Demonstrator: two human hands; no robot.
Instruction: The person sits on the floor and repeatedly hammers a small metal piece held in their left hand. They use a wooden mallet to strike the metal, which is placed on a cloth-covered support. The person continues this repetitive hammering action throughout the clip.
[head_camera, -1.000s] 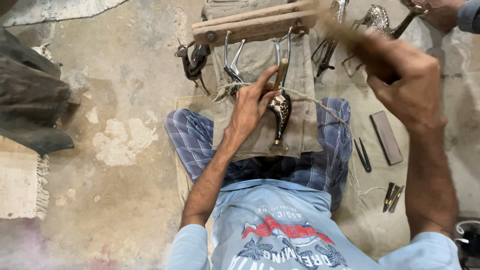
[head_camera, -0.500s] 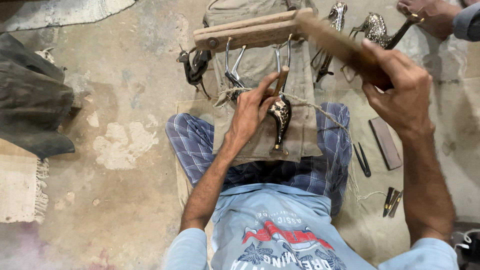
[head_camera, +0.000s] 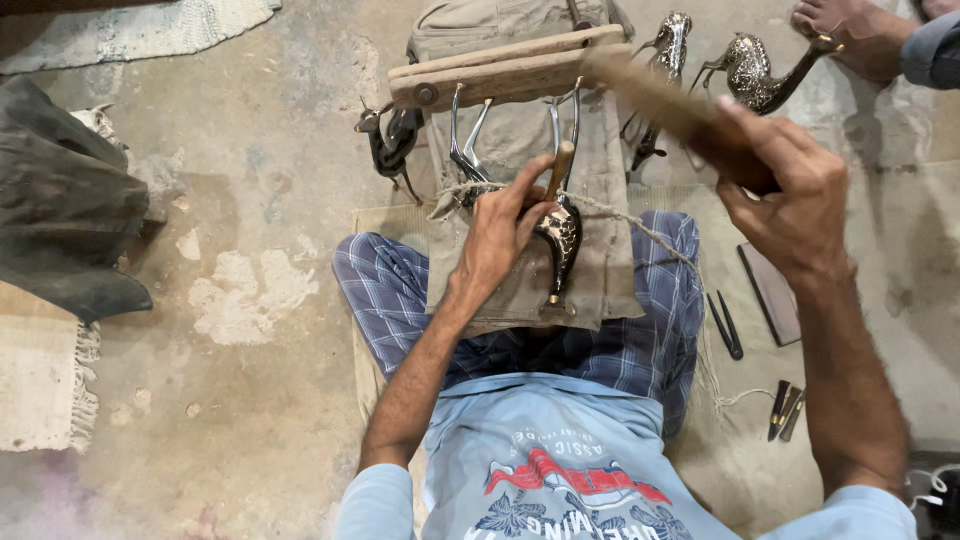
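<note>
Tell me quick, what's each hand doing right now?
Left hand: closed on a small wooden-handled chisel set against the metal bird figure.
Right hand: closed on a wooden mallet, raised.

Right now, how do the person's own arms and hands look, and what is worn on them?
Both arms are bare from the upper arm down. Each ends in a short, light blue sleeve: the left sleeve and the right sleeve. The left hand and the right hand wear no gloves. No watch, ring or bracelet can be seen on either wrist or hand.
</note>
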